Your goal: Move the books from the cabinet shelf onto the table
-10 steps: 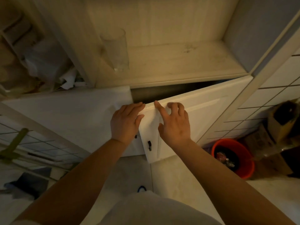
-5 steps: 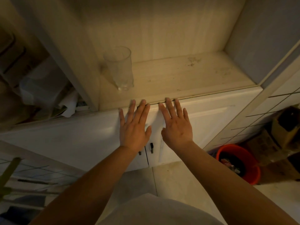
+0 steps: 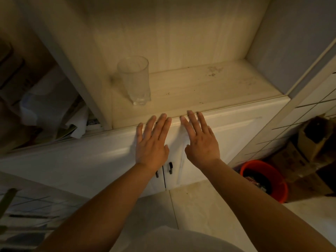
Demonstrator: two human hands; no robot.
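Pressing flat against the white cabinet doors, both hands lay with fingers straight and spread, grasping nothing. The left hand (image 3: 151,145) rested on the left door (image 3: 101,160), its fingertips reaching the front lip of the cabinet shelf (image 3: 200,88). The right hand (image 3: 201,140) rested on the right door (image 3: 236,135), its fingertips likewise touching the shelf lip. Two small dark handles (image 3: 170,167) showed just below the wrists, one on each side of the seam where the two doors met; the doors lay flush with each other.

No books could be made out on the open shelf or anywhere in the view, so their position could not be told. On the shelf stood a clear drinking glass (image 3: 135,80), upright, near the left wall of the compartment and well apart from both hands. Dark specks and smudges marked the shelf surface toward its right rear corner.

Left of the dividing panel, a neighbouring compartment held crumpled white paper and plastic (image 3: 54,110), dim and hard to tell apart. At lower right, an orange bucket (image 3: 263,180) with dark contents stood on the pale tiled floor (image 3: 209,215), beside brown cardboard boxes (image 3: 312,142) against a tiled wall.
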